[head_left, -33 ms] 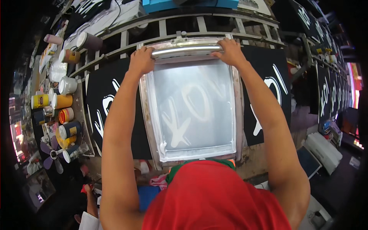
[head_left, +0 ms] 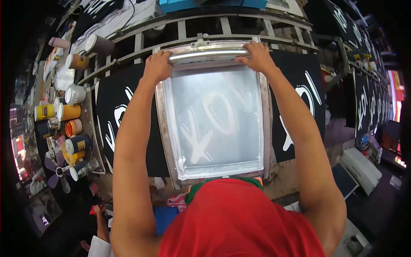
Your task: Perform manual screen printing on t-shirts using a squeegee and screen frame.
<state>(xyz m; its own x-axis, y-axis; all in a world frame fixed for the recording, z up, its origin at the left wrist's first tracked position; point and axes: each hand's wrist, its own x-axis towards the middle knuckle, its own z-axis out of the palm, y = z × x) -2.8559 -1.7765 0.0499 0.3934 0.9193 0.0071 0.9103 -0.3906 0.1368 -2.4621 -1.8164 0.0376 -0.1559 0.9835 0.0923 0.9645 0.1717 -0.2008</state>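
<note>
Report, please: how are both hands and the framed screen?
Left hand, right hand: gripping opposite ends of silver bar. Bar at far end of framed screen; white ink along near edge. Paint tubs apart, off left.

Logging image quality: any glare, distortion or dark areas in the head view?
Head view: glare streaks the metal bar between left hand and right hand; head view: the slatted rack bows with fisheye distortion; head view: corners go black, while the far-right pink strip looks overexposed.
</note>
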